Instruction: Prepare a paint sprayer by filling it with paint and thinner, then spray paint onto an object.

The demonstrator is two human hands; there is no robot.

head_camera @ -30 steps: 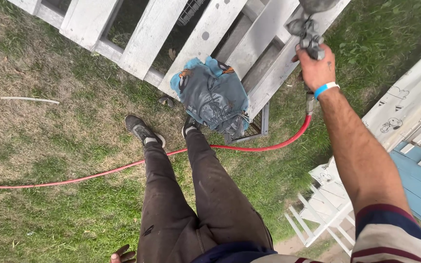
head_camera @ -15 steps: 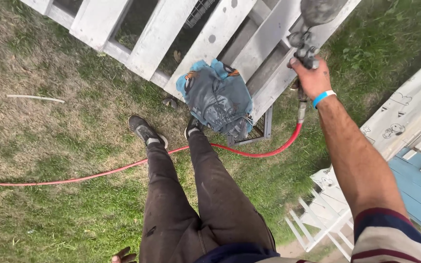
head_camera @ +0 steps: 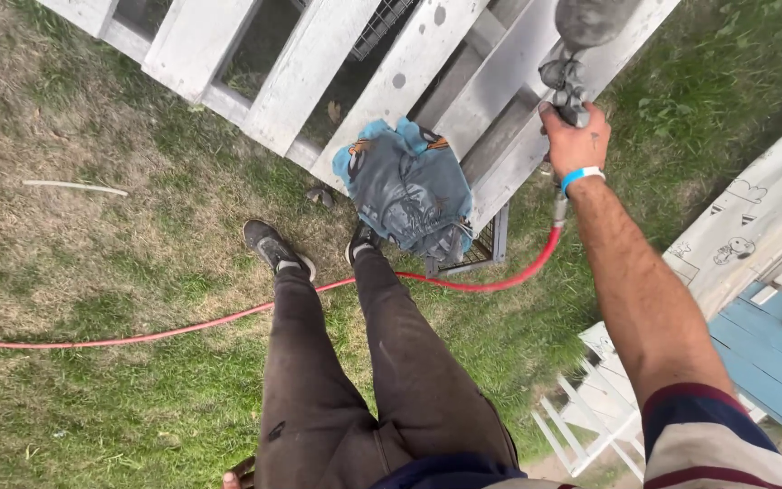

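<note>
White-painted slats fill the top of the view, a big wooden pallet point(head_camera: 346, 63) lying tilted on the grass point(head_camera: 92, 244), and the right hand point(head_camera: 576, 140) is stretched out over it with a spray gun point(head_camera: 567, 77), grip closed tight round the handle, the grey cup point(head_camera: 590, 18) riding on top so the paint feeds down. The arm is held long and straight, which keeps the nozzle out over the boards and away from the person's dark trousers point(head_camera: 373, 380). A blue wristband point(head_camera: 581, 175) sits just below the hand. Off the bottom of the gun runs a red hose point(head_camera: 491, 282), curving down behind the legs and trailing away left across the lawn, slack enough that it won't drag on the gun. Draped over the lower edge of the pallet, just in front of the right shoe point(head_camera: 364, 240), there's a blue and grey cloth point(head_camera: 409, 190), bunched and paint-stained, hanging partly over a small wire frame. The left shoe point(head_camera: 273, 246) is planted wider, well clear of the wood. Only a fingertip of the left hand point(head_camera: 231, 478) peeks in at the bottom edge, so I can't tell whether its grip is open or closed. Over on the right, white and blue painted boards point(head_camera: 771, 272) and a white slatted piece point(head_camera: 590, 426) stand near, apart from the pallet.
</note>
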